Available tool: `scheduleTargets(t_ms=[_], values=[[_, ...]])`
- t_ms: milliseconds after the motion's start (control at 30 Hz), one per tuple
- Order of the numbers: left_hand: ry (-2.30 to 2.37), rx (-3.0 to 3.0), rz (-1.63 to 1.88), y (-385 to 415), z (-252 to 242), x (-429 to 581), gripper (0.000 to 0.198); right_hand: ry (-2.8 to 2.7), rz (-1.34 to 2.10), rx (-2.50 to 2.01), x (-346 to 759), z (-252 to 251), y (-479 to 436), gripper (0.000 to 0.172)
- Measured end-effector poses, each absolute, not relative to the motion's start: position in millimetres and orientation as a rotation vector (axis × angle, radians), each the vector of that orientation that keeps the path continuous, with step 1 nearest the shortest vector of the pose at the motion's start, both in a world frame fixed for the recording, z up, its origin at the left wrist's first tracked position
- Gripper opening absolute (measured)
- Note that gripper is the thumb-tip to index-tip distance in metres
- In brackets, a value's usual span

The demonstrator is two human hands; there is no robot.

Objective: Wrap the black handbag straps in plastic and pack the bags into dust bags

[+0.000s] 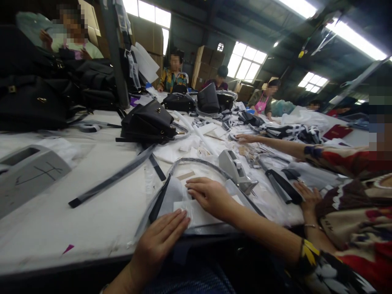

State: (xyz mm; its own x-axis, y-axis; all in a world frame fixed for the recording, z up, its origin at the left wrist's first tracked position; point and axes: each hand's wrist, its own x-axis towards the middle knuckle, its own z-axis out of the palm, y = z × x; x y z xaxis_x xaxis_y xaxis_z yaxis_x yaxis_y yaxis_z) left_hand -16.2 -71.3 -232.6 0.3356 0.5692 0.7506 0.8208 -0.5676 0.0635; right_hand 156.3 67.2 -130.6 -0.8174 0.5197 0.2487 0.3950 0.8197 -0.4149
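Note:
A dark bag (pixel 161 200) wrapped in clear plastic and pale sheets lies at the table's front edge, its wrapped handle (pixel 199 161) arching away from me. On its near left part rests my left hand (pixel 162 237), fingers extended side by side. My right hand (pixel 211 198) lies over the middle of the bag, fingers stretched toward the left, above a white sheet (pixel 202 216). Both hands touch the plastic and sheets; neither wraps around anything visible. The undersides of both palms are hidden.
A grey tape dispenser (pixel 234 167) stands just behind the bag, another (pixel 30 175) at the left. A wrapped strap (pixel 113 177) crosses the white table (pixel 101 220). Black bags (pixel 148 122) stand farther back. At the right, a co-worker's hands (pixel 309 198) touch a black piece (pixel 283 185).

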Motion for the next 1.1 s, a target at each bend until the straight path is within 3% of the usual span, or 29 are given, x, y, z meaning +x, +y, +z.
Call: scheduleTargets(t_ms=[200, 333, 433, 633, 900, 1100], values=[[-1.246, -2.298, -1.151, -72.7, -234.8, -14.3, 0.039, -2.502, 0.194, -0.239, 229.9, -190.8, -29.1, 0.029], [-1.263, -2.317, -1.181, -72.2, -236.3, -15.2, 0.042, -2.499, -0.211, -0.267, 233.2, -258.5, -39.2, 0.034], [-1.266, -2.323, -1.174, -71.9, -237.4, -16.4, 0.047, -2.378, -0.285, -0.247, 215.2, -285.7, -29.5, 0.035], [-1.255, -2.289, -1.158, -71.0, -240.6, -16.5, 0.05, -2.26, -0.07, -0.09, 184.1, -272.2, -28.6, 0.018], [-1.276, -2.263, -1.125, -70.9, -243.3, -13.7, 0.047, -2.227, 0.375, -0.22, 174.7, -255.3, -86.4, 0.028], [-1.273, -2.243, -1.085, -74.9, -240.2, -11.0, 0.042, -2.229, 0.496, -0.228, 180.3, -223.2, -92.2, 0.033]])
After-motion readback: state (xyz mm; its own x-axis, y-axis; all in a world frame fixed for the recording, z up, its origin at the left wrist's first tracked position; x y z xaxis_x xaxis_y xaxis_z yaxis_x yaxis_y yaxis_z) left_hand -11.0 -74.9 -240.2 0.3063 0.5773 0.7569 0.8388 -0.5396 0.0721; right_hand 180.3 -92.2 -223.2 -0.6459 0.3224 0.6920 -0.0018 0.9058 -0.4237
